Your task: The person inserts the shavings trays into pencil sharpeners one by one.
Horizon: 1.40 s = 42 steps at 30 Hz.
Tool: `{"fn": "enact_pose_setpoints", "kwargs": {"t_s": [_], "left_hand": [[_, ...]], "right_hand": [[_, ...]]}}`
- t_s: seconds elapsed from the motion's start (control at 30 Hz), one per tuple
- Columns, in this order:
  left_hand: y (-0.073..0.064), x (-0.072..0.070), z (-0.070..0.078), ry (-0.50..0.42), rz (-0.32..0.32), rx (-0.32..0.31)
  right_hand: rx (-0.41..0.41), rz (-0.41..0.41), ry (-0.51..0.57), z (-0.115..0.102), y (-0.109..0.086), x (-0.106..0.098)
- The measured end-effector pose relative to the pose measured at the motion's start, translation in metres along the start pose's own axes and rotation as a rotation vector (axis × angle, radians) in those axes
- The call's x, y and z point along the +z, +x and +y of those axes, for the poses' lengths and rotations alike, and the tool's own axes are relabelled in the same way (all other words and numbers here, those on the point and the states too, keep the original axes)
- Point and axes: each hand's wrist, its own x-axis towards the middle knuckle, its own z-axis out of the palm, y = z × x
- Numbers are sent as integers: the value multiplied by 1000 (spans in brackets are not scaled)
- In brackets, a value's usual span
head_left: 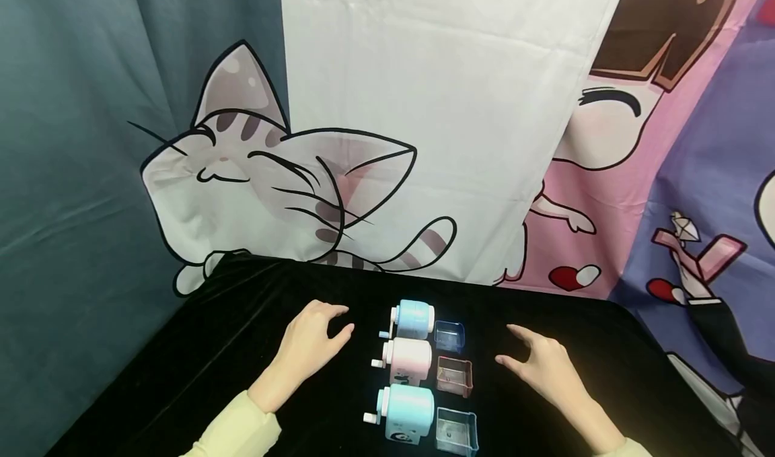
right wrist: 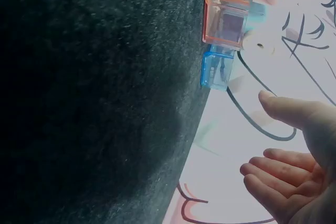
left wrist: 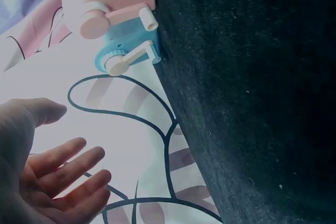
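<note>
Three hand-crank pencil sharpeners stand in a column on the black cloth: a blue one [head_left: 414, 321] at the back, a pink one [head_left: 412, 357] in the middle and a turquoise one [head_left: 410, 406] in front. Each has its crank on the left. Beside them on the right lie their see-through shavings drawers, blue [head_left: 451, 346], reddish [head_left: 455, 387] and pale blue [head_left: 457, 443], pulled out and apart from the bodies. My left hand [head_left: 307, 341] hovers left of the cranks, fingers relaxed and holding nothing. To the right of the drawers, my right hand [head_left: 546, 368] is likewise bare, thumb spread from the fingers.
Black cloth [head_left: 230, 349] covers the table. Behind its far edge hangs a printed curtain [head_left: 472, 107] with a cartoon cat and a cartoon figure. Pale yellow sleeves [head_left: 239, 427] cover the forearms.
</note>
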Motion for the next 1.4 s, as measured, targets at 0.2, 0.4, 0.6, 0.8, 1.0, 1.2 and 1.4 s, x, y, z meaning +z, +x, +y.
{"fn": "enact_pose_setpoints", "kwargs": {"t_s": [0.2,0.4,0.6,0.8,1.0,1.2,1.4], "left_hand": [[7,4,2,-54,6,6],[11,6,7,-124,-10,9],[16,8,10,-176,-21,26],[22,11,10,-217,-36,53],[29,12,13,-251,-67,85],[35,14,17,-253,-100,97],[39,17,23,-209,-110,86]], "right_hand": [[-30,16,64,-3,5,1],[-45,33,90,-9,9,4],[-57,41,97,-10,12,8],[-58,30,106,-10,18,11],[-87,30,124,-13,23,13],[-99,19,140,-18,28,15],[-88,-14,148,-20,33,18]]}}
